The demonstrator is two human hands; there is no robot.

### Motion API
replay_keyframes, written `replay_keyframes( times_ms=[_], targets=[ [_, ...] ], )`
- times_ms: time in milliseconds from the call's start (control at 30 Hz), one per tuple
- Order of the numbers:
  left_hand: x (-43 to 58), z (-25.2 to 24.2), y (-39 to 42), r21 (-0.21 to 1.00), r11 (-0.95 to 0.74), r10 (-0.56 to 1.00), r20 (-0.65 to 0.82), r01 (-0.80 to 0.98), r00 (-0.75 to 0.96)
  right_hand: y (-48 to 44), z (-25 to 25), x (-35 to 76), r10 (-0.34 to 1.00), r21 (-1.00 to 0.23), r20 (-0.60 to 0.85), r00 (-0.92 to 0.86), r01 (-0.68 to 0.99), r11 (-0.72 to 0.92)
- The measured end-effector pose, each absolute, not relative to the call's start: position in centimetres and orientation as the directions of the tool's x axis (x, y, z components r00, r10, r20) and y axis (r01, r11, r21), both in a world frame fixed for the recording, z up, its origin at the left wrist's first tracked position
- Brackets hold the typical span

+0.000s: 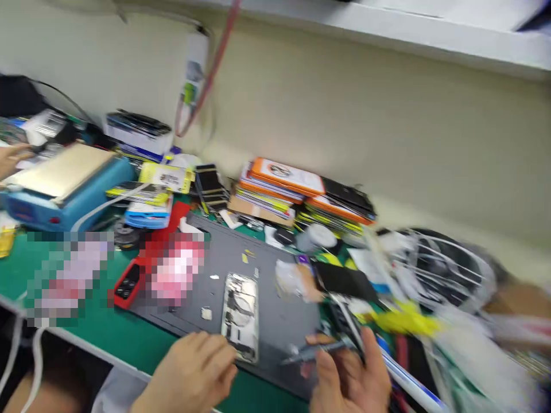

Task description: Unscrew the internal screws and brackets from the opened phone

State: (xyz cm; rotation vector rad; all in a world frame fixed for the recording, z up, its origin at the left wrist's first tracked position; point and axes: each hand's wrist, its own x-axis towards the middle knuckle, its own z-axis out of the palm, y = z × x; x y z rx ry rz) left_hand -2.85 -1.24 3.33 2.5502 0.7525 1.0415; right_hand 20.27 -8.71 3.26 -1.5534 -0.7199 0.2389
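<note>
An opened phone (241, 315) with its inner parts exposed lies on a dark grey work mat (275, 298). My left hand (193, 367) is at the phone's lower left edge, its fingers curled together; what they hold, if anything, is hidden. To the right of the phone, my right hand (350, 373) grips slim grey tweezers (318, 350), blurred by motion, with the pointed end toward the phone. Small loose parts, among them a pale square piece (206, 313), lie on the mat left of the phone.
Stacked orange and white boxes (288, 178) stand against the wall. A blue machine with a flat top (69, 183) is at left, with another person's hand (12, 158) beside it. Coiled cables (447, 269) and plastic bags (486, 355) crowd the right side.
</note>
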Motion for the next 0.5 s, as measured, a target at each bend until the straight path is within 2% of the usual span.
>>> replay_keyframes(
  times_ms=[100,267,333,500],
  targets=[
    [-3.1,2.7,-0.7,0.476,-0.798,0.599,0.566,0.369,0.566,-8.4,5.1,20.9,0.509,-0.971,0.222,0.831,0.237,0.035],
    [-3.3,2.3,0.3,0.352,-0.851,0.525,0.556,0.39,0.644,-10.4,5.4,23.4,0.439,-0.891,0.35,0.828,0.438,-0.117],
    [-3.2,2.1,0.3,0.368,-0.836,0.548,0.554,0.406,0.626,-11.2,5.3,24.4,0.429,-0.857,0.366,0.826,0.478,-0.19],
    [-3.4,1.3,0.4,0.437,-0.796,0.605,0.555,0.419,0.571,-12.1,6.0,25.9,0.528,-0.789,0.284,0.8,0.508,-0.346]
  ],
)
